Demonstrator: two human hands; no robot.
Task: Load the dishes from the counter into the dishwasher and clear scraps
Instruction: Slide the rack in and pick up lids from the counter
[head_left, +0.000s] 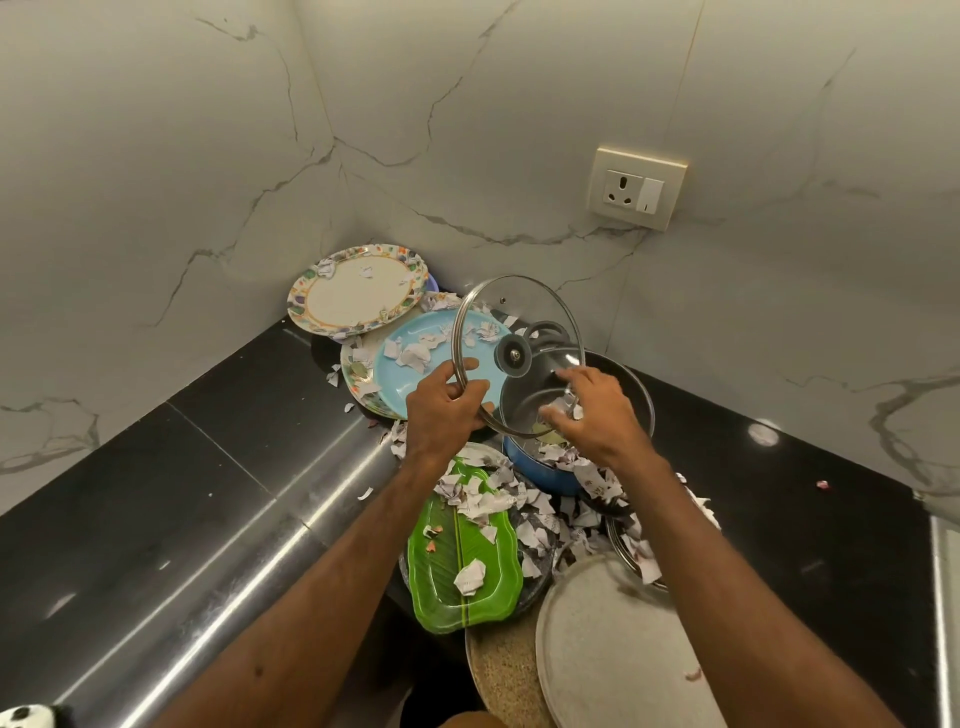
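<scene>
Round glass lid (519, 312) tipped up over blue cooking pot (524, 462) on black counter (208, 467), rim pinched by left grip (447, 405), likely to open the way. Right grip (597, 415) underneath, pinching torn white paper scraps (561, 406).

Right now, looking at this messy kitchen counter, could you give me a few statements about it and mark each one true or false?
1. The left hand grips the glass lid by its rim. True.
2. The lid lies flat on the pot. False: it is held up, tilted, above the pot.
3. Paper scraps lie on the green plate. True.
4. A plug sits in the wall socket. False: nothing is plugged in.
5. The pot is red on the outside. False: its outside is blue.
</scene>
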